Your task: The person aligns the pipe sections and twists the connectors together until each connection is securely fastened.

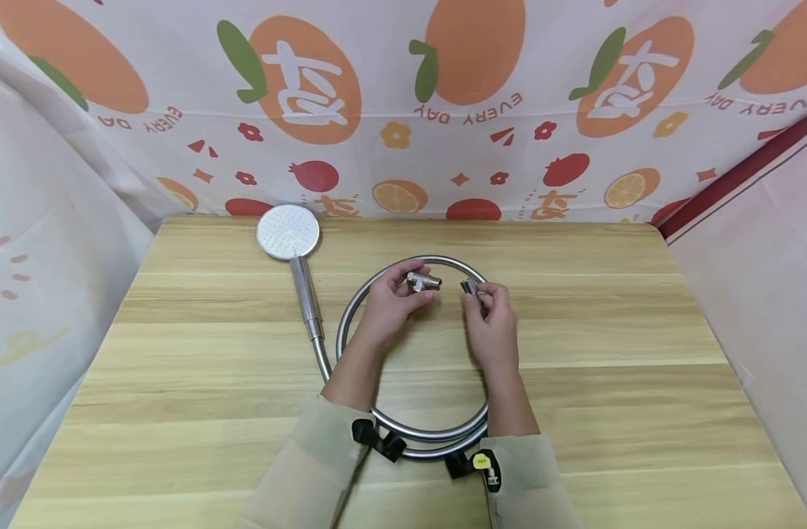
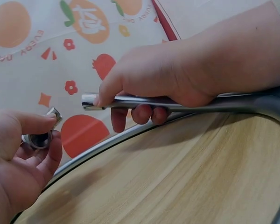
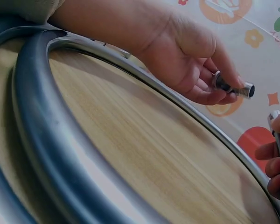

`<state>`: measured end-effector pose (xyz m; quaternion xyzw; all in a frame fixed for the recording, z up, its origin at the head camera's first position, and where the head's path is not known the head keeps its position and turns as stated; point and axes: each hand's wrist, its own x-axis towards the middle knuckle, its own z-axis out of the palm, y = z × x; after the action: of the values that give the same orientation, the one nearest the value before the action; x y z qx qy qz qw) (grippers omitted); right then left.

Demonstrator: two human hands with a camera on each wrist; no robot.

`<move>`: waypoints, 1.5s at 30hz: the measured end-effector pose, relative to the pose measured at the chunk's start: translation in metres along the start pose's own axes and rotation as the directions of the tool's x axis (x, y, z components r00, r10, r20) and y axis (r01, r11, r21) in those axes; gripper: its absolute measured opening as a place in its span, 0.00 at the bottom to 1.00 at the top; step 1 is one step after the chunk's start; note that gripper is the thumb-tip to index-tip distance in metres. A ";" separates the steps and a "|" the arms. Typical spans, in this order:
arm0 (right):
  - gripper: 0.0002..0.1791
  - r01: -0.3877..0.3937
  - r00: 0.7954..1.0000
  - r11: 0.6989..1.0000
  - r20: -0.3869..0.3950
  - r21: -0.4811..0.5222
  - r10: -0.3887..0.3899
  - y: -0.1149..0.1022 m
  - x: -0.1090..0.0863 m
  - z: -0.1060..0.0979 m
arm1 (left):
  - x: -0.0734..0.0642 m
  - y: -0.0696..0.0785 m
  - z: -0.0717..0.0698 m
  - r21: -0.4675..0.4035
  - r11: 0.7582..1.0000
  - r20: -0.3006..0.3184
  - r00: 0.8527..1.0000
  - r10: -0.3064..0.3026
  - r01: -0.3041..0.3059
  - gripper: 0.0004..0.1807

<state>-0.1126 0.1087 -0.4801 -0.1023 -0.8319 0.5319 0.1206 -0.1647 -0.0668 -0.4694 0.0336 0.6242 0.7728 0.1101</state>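
Observation:
Between its thumb and fingers my left hand (image 1: 392,303) pinches a small chrome pipe fitting (image 1: 423,282), whose threaded end points right in the head view. My right hand (image 1: 493,323) grips the metal end connector (image 1: 468,286) of a shower hose (image 1: 443,433), its nut end sticking out past the thumb. A short gap separates the fitting from the connector; they do not touch. The silvery hose lies coiled in a loop around and under both hands. To the left, the hose leads to a round-faced shower head (image 1: 288,232) lying on the table.
The wood-grain table (image 1: 641,382) spans the area, its far edge against a fruit-printed cloth (image 1: 390,73). White cloth (image 1: 40,242) hangs at the left, and a pale panel (image 1: 767,242) with a red strip stands at the right. Both sleeves carry black wrist cameras.

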 end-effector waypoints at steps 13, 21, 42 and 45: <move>0.14 0.166 0.984 0.983 0.073 -0.076 -0.160 0.002 0.000 0.007 | 0.000 0.003 0.000 -0.004 0.999 -0.034 0.999 0.040 -0.040 0.34; 0.14 0.265 0.960 0.963 0.101 -0.044 -0.259 0.004 0.000 0.010 | -0.001 0.000 0.000 0.167 0.984 -0.017 0.998 0.067 -0.063 0.34; 0.14 0.243 0.962 0.970 0.133 -0.027 -0.238 0.004 -0.001 0.009 | 0.002 0.000 -0.002 0.052 0.997 0.052 0.997 0.059 -0.062 0.20; 0.14 0.244 0.962 0.969 0.138 -0.032 -0.238 0.003 -0.002 0.008 | 0.001 0.000 0.000 0.038 0.998 0.038 0.998 0.046 -0.048 0.19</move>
<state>-0.1134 0.1023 -0.4867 0.0325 -0.8572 0.4983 0.1261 -0.1662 -0.0668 -0.4692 0.0650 0.6360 0.7620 0.1029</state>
